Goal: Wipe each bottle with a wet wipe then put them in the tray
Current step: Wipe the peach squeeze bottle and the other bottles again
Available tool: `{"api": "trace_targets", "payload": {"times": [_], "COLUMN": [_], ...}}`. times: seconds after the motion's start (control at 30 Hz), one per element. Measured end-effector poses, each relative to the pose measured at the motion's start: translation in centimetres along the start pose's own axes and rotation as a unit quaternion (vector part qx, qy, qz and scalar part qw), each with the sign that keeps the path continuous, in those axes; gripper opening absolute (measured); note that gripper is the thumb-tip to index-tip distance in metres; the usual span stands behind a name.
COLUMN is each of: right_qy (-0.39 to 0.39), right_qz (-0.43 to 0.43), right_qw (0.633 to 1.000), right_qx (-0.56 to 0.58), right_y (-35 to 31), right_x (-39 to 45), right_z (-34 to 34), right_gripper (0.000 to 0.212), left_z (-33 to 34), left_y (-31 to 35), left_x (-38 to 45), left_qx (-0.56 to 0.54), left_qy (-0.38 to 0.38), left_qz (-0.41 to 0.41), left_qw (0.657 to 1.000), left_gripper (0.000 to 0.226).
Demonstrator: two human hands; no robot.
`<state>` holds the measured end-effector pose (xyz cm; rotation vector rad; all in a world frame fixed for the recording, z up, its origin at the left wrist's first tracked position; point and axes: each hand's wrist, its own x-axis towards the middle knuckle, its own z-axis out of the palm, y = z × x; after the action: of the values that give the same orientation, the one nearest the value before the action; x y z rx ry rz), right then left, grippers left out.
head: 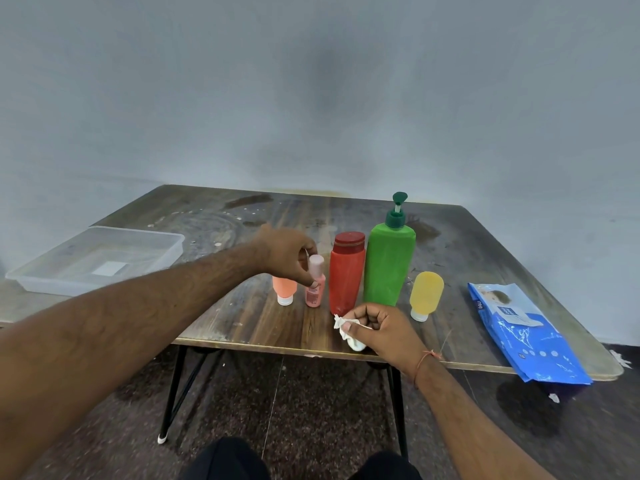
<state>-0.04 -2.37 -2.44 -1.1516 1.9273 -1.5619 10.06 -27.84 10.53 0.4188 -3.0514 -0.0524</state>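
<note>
The small pink bottle (pixel 315 284) stands upright on the desk (pixel 242 317), second from the left in a row of five bottles near the front edge. The left hand (pixel 285 254) reaches over it from the left, and its grip is closed on the bottle: the thumb and fingers pinch it around the neck, just under the pale pink cap. Just beside it on the left, partly behind the hand, an orange tube (pixel 284 289) stands on its white cap. To the right of the pink bottle stands a red bottle (pixel 346 271) with a darker red lid, then a tall green pump bottle (pixel 389 265) touching or nearly touching the red one. Further right, a little apart, a yellow tube (pixel 426 294) stands on its white cap.

The right hand (pixel 379 329) rests at the front of the desk, just ahead of the red and green bottles. Its grip is curled tightly around a crumpled white wet wipe (pixel 346 332), which sticks out on the thumb side. A thin orange thread (pixel 427 358) circles that wrist.

A blue pack of wipes (pixel 526 337) lies at the right front corner, its near end hanging past the edge. The clear plastic tray (pixel 166 251) sits at the left end of the desk, well apart from the bottles, with a white label showing on its floor.
</note>
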Motion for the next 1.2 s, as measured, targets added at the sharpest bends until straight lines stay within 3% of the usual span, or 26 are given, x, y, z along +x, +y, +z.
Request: {"api": "trace_targets", "payload": {"times": [0.17, 0.33, 0.4, 0.5, 0.77, 0.87, 0.97, 1.1, 1.2], "right_qy": [-0.003, 0.005, 0.011, 0.026, 0.133, 0.216, 0.277, 0.319, 0.295], "right_qz": [0.001, -0.003, -0.004, -0.017, -0.082, -0.134, -0.24, -0.323, -0.336], "right_qw": [1.0, 1.0, 1.0, 1.0, 0.986, 0.956, 0.885, 0.781, 0.757], "right_qx": [-0.004, -0.003, 0.0, 0.005, -0.058, -0.147, -0.289, -0.429, -0.476], "right_y": [0.1, 0.0, -0.2, -0.6, -3.3, -5.9, -8.1, -9.8, -9.1], "right_x": [0.1, -0.1, -0.3, -0.8, -2.2, -1.7, -0.2, 1.7, 2.5], "right_z": [-0.1, -0.1, 0.0, 0.3, 0.7, -0.1, -0.8, -0.6, -0.5], "right_gripper": [0.014, 0.014, 0.013, 0.014, 0.022, 0.023, 0.023, 0.016, 0.017], "left_z": [0.0, -2.5, -4.4, -7.1, -7.6, -7.9, -8.0, -7.9, -7.8], "left_y": [0.1, 1.1, 2.2, 4.1, 6.2, 6.3, 6.0, 6.1, 5.9], "left_x": [-0.2, -0.4, -0.5, -0.6, 0.5, 0.8, 1.1, 1.3, 1.4], "left_qx": [0.007, -0.112, -0.172, -0.169, -0.062, -0.071, -0.079, -0.073, -0.076], "left_qy": [-0.008, -0.064, -0.034, 0.018, 0.014, -0.003, -0.014, -0.009, -0.015], "left_qz": [0.002, 0.012, 0.03, 0.047, 0.105, 0.094, 0.084, 0.093, 0.093], "left_qw": [1.0, 0.992, 0.984, 0.984, 0.992, 0.993, 0.993, 0.993, 0.993], "left_gripper": [0.065, 0.107, 0.093, 0.062, 0.036, 0.034, 0.031, 0.023, 0.02]}}
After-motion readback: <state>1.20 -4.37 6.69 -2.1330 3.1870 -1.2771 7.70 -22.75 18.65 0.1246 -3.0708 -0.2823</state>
